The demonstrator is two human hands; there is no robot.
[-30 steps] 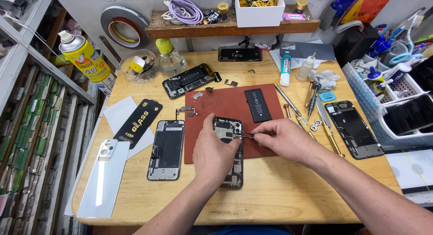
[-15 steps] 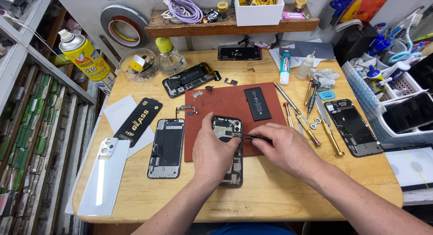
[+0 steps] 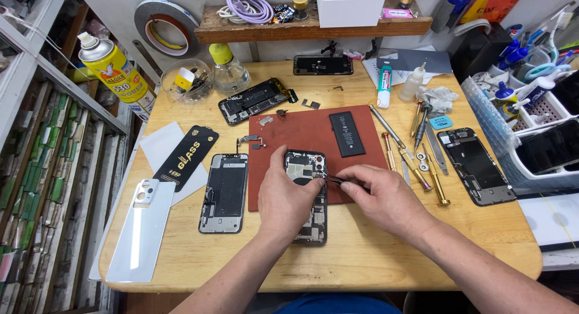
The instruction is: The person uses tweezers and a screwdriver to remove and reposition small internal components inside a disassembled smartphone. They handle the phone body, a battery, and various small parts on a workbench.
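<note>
An opened phone (image 3: 306,193) with its back off lies at the near edge of a red mat (image 3: 313,145) in the middle of the wooden table (image 3: 362,254). The left hand (image 3: 286,199) rests across the phone's body, fingers pressed down on it and thumb along its left side. The right hand (image 3: 383,196) pinches a pair of tweezers (image 3: 325,177) between thumb and forefinger, the tips touching the phone's upper part near the camera. A black battery (image 3: 347,133) lies on the mat, farther off and right. Just left of the mat lies a phone screen assembly (image 3: 224,192), and a white back panel (image 3: 143,229) lies farther left. Right of the mat are several screwdrivers (image 3: 416,163) and another open phone frame (image 3: 475,165).
</note>
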